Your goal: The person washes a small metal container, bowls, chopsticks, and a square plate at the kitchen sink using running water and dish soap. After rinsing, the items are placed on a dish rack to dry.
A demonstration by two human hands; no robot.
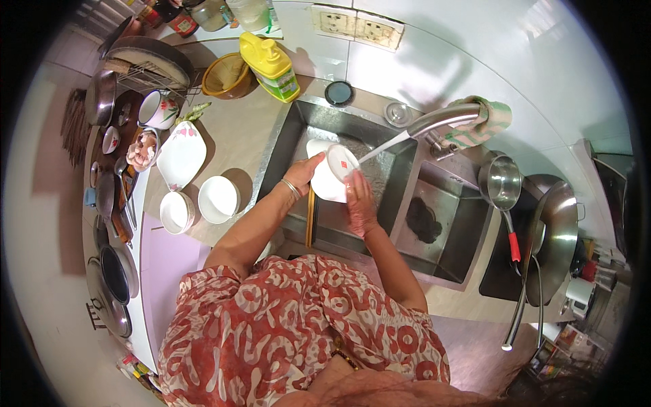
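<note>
A white dish (325, 178), its underside with a small red mark turned up, is held over the left basin of the steel sink (277, 147). My left hand (301, 173) grips its left edge, with the thumb on top. My right hand (360, 203) lies with its fingers against the dish's lower right side. Water runs from the faucet (442, 118) onto the dish's right side. Chopsticks (311, 219) lie below the dish, partly hidden. To the left, two white bowls (218, 199) and a white floral plate (182, 155) stand on the counter.
A yellow detergent bottle (269, 66) and a brown bowl (228, 76) stand behind left. A dark cloth (423, 220) lies in the right basin. A ladle with a red handle (501, 183) and a wok (557, 244) are at right. A green-striped cloth (483, 122) hangs over the faucet.
</note>
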